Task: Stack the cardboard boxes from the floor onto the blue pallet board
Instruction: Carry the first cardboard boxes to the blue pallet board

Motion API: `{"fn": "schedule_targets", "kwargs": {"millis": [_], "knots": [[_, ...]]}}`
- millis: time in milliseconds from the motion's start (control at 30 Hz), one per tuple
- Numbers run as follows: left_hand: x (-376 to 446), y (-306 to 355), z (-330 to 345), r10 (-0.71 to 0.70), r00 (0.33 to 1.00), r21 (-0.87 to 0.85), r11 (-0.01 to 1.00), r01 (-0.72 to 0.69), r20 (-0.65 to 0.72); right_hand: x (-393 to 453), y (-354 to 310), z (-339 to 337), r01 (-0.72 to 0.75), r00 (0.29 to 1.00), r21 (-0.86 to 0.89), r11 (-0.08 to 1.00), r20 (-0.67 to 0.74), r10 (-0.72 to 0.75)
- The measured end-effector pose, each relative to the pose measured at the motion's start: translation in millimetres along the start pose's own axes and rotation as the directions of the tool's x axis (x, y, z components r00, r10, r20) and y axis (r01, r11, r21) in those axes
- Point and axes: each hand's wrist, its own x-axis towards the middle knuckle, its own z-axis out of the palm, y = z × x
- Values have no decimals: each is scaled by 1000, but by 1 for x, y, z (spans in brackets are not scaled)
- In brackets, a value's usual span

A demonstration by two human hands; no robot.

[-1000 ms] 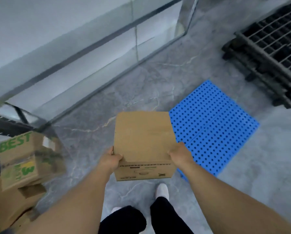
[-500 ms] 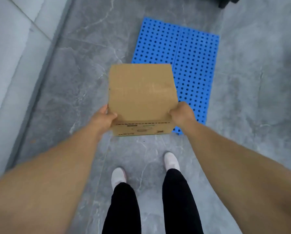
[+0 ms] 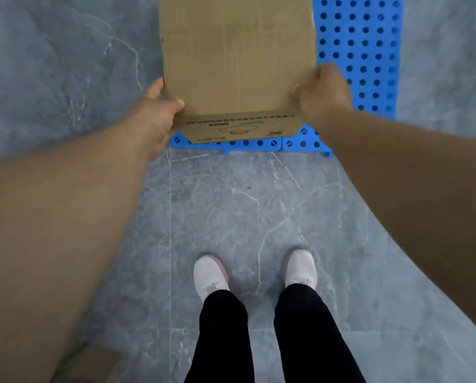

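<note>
Head view, looking straight down: the left hand [image 3: 159, 111] grips the near left corner of a cardboard box [image 3: 238, 56], thumb on the top face and fingers wrapped round the side. The right hand [image 3: 324, 92] grips the near right corner in the same way, its knuckles curled over the edge. Both hands are clamped on the box, set apart by its full width, with both bare forearms stretched forward.

The box is plain brown on top, and its near side face carries a line of dark print, a small green bar and some faint symbols too blurred to read. It lies over the left part of the blue pallet board [image 3: 367, 51], whose holed surface shows to the right of the box and in a narrow strip below its near edge. Whether the box rests on the board or hangs just above it cannot be told.

Grey marbled floor [image 3: 259, 203] surrounds the board. Two white shoes [image 3: 210, 277] and black trouser legs [image 3: 225, 335] stand near the board's front edge. A piece of brown cardboard [image 3: 93, 363] shows at the bottom left.
</note>
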Motion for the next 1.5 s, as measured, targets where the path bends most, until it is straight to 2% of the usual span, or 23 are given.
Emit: {"fn": "schedule_targets", "kwargs": {"millis": [167, 333, 767, 967, 1167, 1267, 1400, 1500], "knots": [[34, -17, 2, 38, 999, 56, 998, -38, 5, 15, 20, 28, 17, 999, 90, 996, -48, -13], [54, -21, -2, 65, 998, 108, 992, -66, 17, 25, 26, 49, 15, 999, 143, 990, -37, -9], [64, -40, -3, 66, 998, 144, 988, -62, -20, 32, 39, 69, 12, 997, 189, 982, -77, 3], [61, -40, 0, 99, 995, 248, 965, -90, -21, 34, 41, 66, 29, 997, 163, 986, -73, -17], [34, -28, 6, 54, 983, 333, 943, 6, -173, 19, 26, 47, -4, 999, -25, 1000, -32, 3], [4, -17, -1, 50, 975, 338, 941, 26, -215, -2, 12, 31, 28, 999, -165, 986, -27, -33], [-49, -5, -18, 23, 987, 343, 939, 33, -157, -47, -12, 7, 162, 984, -461, 872, 140, -109], [-100, 0, -33, 13, 995, 390, 920, 26, -98, -88, -30, -13, 297, 949, -579, 759, 269, -166]]}}
